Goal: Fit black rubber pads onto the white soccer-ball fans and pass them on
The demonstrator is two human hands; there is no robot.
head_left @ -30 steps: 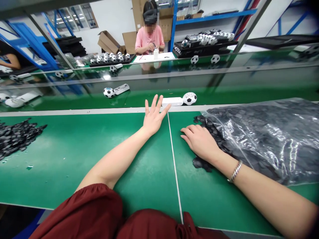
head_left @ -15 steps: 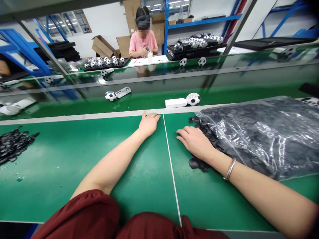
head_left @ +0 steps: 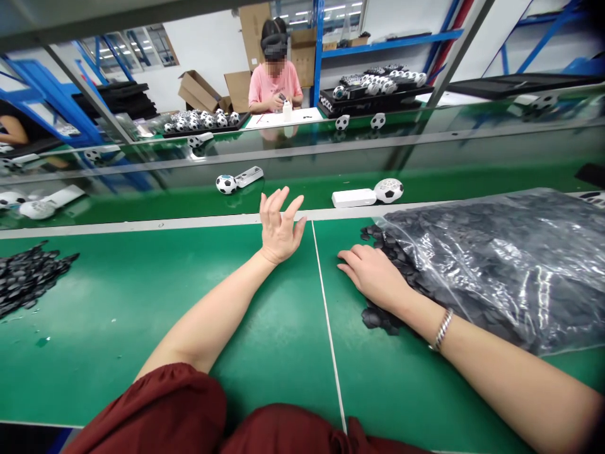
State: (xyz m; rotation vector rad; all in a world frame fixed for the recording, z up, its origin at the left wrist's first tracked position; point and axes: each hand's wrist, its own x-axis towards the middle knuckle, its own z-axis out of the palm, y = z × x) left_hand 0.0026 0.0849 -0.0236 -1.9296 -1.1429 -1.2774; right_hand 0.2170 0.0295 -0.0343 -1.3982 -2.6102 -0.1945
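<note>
My left hand [head_left: 280, 230] is raised at the belt-side edge of the green worktable [head_left: 155, 284], palm turned up and fingers spread, with nothing in it. Just beyond its fingertips, a white stick-shaped device with a soccer-ball head [head_left: 227, 184] lies on the green conveyor belt [head_left: 293, 189]. My right hand [head_left: 373, 274] rests low over the table, fingers extended and thumb apart; what lies under its palm is hidden. Loose black flat pieces [head_left: 378, 318] lie beside and partly beneath it, spilling from a clear plastic bag [head_left: 510, 252] full of them.
Another ball-headed device [head_left: 389, 190] is on the belt to the right. A pile of black pieces [head_left: 33, 277] lies at the table's left. Across the belt, a person in pink [head_left: 275, 82] works behind a white bottle [head_left: 287, 111]. Trays of soccer balls [head_left: 203, 120] stand nearby.
My left hand has turned from palm down to palm up and its fingers have lifted and spread. Devices on the near belt have shifted right. My right hand stays nearly in place.
</note>
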